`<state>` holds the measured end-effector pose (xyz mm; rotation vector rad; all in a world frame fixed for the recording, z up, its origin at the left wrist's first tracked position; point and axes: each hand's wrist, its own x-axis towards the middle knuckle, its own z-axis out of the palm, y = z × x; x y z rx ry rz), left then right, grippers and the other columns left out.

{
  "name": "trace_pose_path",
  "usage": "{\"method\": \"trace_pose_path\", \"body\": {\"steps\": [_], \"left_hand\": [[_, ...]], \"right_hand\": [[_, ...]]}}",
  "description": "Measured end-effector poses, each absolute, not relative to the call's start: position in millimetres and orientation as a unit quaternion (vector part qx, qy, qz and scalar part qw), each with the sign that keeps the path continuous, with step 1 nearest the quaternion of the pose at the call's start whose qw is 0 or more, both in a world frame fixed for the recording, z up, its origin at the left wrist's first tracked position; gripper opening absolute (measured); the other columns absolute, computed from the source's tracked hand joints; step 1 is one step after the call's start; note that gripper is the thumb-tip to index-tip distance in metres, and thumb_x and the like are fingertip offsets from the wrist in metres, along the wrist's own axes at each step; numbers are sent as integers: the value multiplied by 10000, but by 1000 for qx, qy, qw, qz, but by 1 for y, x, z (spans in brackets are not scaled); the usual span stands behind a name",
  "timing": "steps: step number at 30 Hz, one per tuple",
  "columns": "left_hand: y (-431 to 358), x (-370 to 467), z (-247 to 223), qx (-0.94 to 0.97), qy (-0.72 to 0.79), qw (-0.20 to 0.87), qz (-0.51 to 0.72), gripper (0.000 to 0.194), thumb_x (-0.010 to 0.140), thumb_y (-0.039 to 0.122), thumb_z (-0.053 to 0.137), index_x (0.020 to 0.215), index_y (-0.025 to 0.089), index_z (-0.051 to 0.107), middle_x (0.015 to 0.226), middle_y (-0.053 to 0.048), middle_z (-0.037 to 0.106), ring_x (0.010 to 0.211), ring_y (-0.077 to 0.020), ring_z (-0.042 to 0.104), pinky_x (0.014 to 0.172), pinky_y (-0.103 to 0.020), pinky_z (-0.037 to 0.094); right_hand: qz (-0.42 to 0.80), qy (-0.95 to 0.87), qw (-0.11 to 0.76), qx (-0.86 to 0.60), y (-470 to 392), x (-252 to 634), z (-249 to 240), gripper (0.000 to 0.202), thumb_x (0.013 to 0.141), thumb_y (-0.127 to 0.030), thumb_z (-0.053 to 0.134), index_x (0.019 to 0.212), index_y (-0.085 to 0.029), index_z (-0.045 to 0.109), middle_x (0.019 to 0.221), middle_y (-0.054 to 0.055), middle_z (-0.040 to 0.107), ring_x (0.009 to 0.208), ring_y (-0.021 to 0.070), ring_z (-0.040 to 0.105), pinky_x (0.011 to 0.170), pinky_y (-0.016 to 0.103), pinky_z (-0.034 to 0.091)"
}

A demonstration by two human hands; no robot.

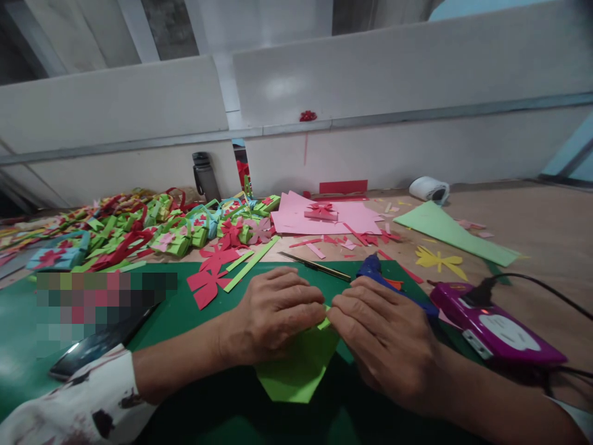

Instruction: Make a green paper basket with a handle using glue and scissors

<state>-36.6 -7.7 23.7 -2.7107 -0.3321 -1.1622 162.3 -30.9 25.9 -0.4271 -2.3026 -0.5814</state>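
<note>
Over the green mat [171, 303], a folded green paper [299, 374] hangs below the left hand [278, 315] and right hand [386, 340], angled inward, knuckles up, curled fingers pinching its far edge. Beyond lies a blue glue gun [370, 266].

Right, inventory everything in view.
Folded paper: one, lime, foreground
Mat: one, green, foreground
Phone: one, black, left
Paper flowers: several, red, mat edge
Strips: two, green, beside flowers
Pen: one, dark, centre
Glue gun: one, blue, right
Power strip: one, purple, right
Cutout: one, yellow, right
Sheet: one, pale green, right
Papers: several, pink, centre
Scraps: many, mixed, tabletop
Crafts: many, mixed, left
Bottle: one, grey, behind crafts
Roll: one, white, right
Bow: one, red, back
Panels: several, white, back
Sleeves: two, whitish, corners
Left hand: one, bare, centre
Right hand: one, bare, centre
</note>
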Motion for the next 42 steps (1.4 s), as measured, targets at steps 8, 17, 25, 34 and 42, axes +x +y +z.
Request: {"method": "trace_pose_path", "body": {"steps": [8, 17, 25, 34, 42], "left_hand": [[-10, -44, 33, -909, -114, 190, -354, 166, 866, 119, 431, 978, 121, 553, 916, -103, 715, 891, -189, 643, 917, -390, 443], [25, -72, 29, -847, -246, 306, -359, 302, 777, 173, 614, 1068, 132, 545, 947, -99, 704, 896, -226, 633, 862, -428, 471], [18, -63, 24, -870, -226, 269, -347, 143, 823, 48, 447, 833, 145, 552, 768, -50, 689, 707, -150, 624, 763, -357, 481], [9, -63, 31, -881, -252, 324, -237, 198, 835, 71, 425, 689, 137, 543, 627, -46, 598, 583, -155, 518, 645, -345, 462], [3, -68, 39, -838, -247, 385, -297, 82, 812, 95, 496, 804, 126, 571, 800, -100, 656, 747, -201, 583, 740, -374, 473]], "right_hand": [[-285, -874, 363, -150, -33, 166, 18, 276, 802, -76, 390, 950, -61, 623, 855, 141, 702, 814, 232, 639, 790, 426, 468], [-297, -873, 350, -162, -30, 176, 22, 247, 836, -69, 402, 928, -88, 631, 841, 104, 711, 802, 207, 643, 841, 411, 435], [-308, -864, 358, -176, -29, 175, 24, 261, 823, -21, 368, 855, -91, 618, 751, 108, 687, 721, 198, 631, 827, 425, 443], [-352, -848, 325, -227, -24, 172, 23, 236, 822, -33, 413, 917, -61, 628, 830, 149, 691, 799, 242, 617, 822, 463, 445], [-329, -858, 337, -207, -28, 175, 25, 292, 836, -73, 357, 913, -83, 638, 856, 141, 681, 842, 245, 588, 813, 446, 430]]}}
